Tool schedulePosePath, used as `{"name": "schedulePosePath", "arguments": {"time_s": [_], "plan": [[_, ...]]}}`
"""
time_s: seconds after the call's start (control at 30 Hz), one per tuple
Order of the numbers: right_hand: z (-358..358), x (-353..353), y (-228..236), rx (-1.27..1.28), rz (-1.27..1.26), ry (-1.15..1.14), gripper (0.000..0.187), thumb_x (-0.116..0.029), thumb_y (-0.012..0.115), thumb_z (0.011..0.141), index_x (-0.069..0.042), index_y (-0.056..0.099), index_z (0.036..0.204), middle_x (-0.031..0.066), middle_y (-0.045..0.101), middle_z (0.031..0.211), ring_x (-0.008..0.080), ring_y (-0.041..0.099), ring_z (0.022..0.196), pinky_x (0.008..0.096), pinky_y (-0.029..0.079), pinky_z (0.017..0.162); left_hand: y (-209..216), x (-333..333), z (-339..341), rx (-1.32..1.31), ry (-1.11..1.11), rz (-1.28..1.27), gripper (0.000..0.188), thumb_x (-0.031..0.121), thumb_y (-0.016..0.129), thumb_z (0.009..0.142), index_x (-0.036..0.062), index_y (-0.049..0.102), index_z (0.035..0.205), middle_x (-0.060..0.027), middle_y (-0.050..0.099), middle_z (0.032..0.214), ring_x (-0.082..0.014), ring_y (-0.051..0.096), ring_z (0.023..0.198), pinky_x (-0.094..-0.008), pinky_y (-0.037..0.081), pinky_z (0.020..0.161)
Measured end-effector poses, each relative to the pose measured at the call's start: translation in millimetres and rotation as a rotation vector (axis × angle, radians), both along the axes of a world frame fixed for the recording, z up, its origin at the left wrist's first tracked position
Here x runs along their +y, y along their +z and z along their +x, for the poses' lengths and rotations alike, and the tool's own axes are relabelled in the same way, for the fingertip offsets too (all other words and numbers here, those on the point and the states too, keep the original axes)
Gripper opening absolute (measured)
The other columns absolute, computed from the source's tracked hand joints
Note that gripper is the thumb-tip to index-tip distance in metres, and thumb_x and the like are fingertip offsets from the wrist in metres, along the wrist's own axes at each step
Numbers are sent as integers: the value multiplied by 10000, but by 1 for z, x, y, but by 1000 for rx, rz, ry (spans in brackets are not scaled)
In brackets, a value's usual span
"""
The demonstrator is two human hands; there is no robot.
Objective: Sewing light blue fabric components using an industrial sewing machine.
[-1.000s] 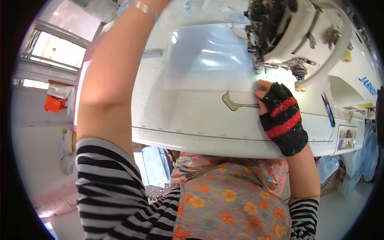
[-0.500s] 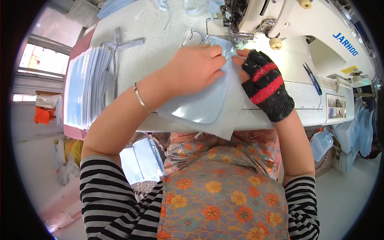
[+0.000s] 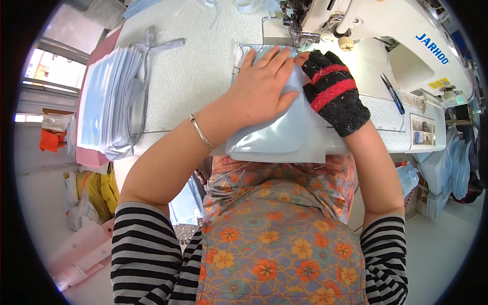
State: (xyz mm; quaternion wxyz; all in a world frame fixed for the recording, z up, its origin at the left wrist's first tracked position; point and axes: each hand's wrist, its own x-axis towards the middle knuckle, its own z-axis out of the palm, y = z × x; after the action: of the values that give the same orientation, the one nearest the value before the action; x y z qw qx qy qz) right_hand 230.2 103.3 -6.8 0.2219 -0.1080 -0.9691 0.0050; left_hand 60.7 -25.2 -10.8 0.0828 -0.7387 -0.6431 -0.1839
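Observation:
A light blue, glossy piece with rounded corners [image 3: 269,137] lies on a pale backing sheet [image 3: 316,152], its far end close to the presser foot [image 3: 308,38] of a white sewing machine [image 3: 378,35]. My left hand [image 3: 262,86], bare with a bangle at the wrist, rests flat on the blue piece, fingers spread toward the far edge. On my right hand [image 3: 335,91] is a black fingerless glove with red stripes. Its fingers are bent together at the piece's far right edge, beside the presser foot; the fingertips are partly hidden.
A thick stack of light blue pieces [image 3: 104,104] stands on the left of the table, with a grey strip [image 3: 165,47] beside it. Blue-handled snips [image 3: 393,95] and a small compartment tray [image 3: 423,131] are on the right. Blue bundles [image 3: 450,170] hang beyond the table's right end.
My left hand has gone from curled fingers to a flat, spread palm on the piece. The blue piece and its backing now lie straighter. My right hand has shifted slightly away from me.

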Motion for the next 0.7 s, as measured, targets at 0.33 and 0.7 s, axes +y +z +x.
{"name": "schedulePosePath", "arguments": {"time_s": [0.33,0.7], "plan": [[12,-11,-3,30,-20,23,505,-72,607,727,-50,598,1231,139,593,1288,328,548,1202,449,393,1079,3,1,-2,-13,-1,-25,617,352,622,883,-28,489,1352,-218,471,1443,-365,416,1373,-584,317,1111],[16,-13,2,20,-108,27,431,-45,612,745,-48,637,1176,133,620,1251,328,568,1179,449,406,1062,11,-2,11,-79,-11,-70,561,244,624,898,-53,480,1350,-228,463,1438,-365,431,1355,-562,348,1108]]}}
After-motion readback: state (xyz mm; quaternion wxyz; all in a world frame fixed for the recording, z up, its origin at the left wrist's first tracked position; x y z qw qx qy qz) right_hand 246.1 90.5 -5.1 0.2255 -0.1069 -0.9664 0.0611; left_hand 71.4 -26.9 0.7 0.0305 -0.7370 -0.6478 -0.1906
